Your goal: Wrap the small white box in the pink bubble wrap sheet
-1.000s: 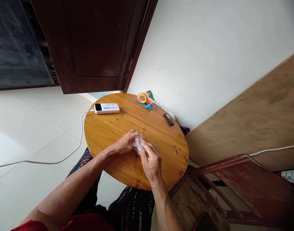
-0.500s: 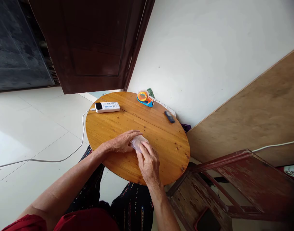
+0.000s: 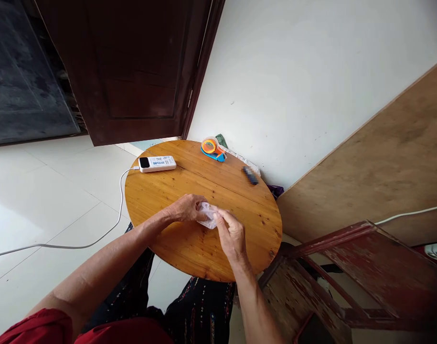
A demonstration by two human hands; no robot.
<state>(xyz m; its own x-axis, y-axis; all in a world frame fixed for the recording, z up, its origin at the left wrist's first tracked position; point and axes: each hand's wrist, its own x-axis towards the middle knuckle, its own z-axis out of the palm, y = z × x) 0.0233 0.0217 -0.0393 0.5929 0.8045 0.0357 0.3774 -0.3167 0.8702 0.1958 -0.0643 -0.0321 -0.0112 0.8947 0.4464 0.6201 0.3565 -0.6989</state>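
Observation:
A small bundle of clear, crinkled plastic (image 3: 207,217) is between my hands, over the near middle of a round wooden table (image 3: 161,191). My left hand (image 3: 187,208) grips its left side, thumb on the near side and fingers curled round the far side. With thumb and fingers closed together, my right hand (image 3: 231,231) pinches the right edge of the plastic. What the plastic is, a bag or a wrapper, I cannot make out, nor whether anything lies inside it.
A white power bank (image 3: 157,163) with a cable (image 3: 96,244) lies at the table's far left. An orange and blue tape dispenser (image 3: 213,149) stands at the back, near a dark blurred object (image 3: 250,176). A worn wooden chair (image 3: 361,277) stands at right, beside the wall (image 3: 293,86).
My right hand has moved slightly right and now pinches the edge of the plastic. The fingers of my left hand have curled round it, and more of the plastic shows. The view has shifted a little.

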